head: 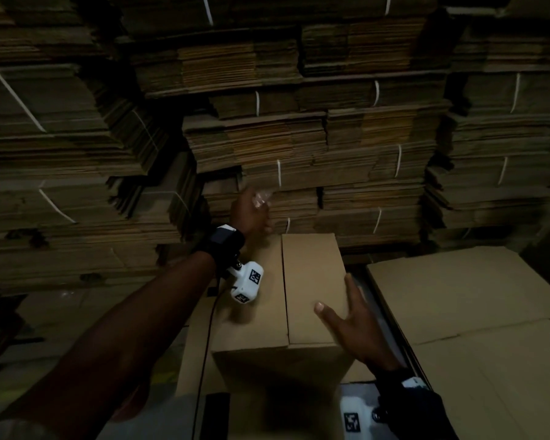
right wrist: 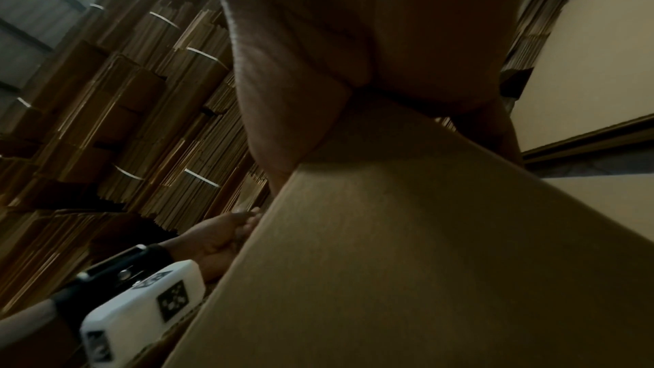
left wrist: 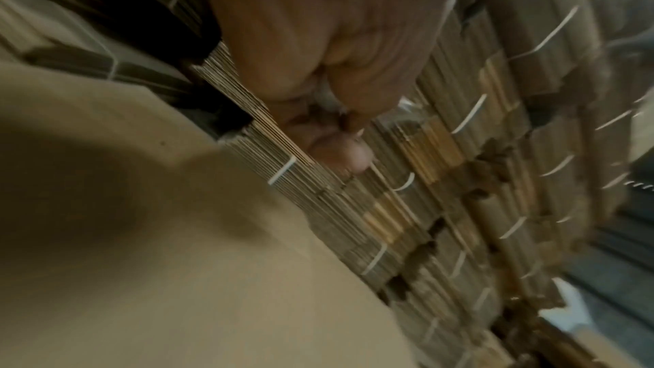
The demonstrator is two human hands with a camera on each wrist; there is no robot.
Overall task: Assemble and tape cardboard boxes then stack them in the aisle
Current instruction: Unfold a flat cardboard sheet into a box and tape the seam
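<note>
Box (head: 302,293) sits flaps-shut, seam bare, beside a bigger carton (head: 477,315) – R hand (head: 346,315) flat, fingers splayed on its R top edge, L hand (head: 251,211) pinching clear tape (head: 262,198) past far edge – keep flaps butted w/ R, lay tape centred on seam.

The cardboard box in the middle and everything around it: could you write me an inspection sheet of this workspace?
Surface: large flat cardboard sheets, right of the box.
Job's things: cardboard box, top flaps closed, centre seam shows no tape.
Clutter: nothing seen.
Hands: left hand pinches a crumpled clear scrap beyond the box's far edge; right hand rests spread on the box's right top edge.
Cables: thin black cable hanging below the left wrist camera.
Surroundings: strapped bundles of flat cardboard, stacked high.
</note>
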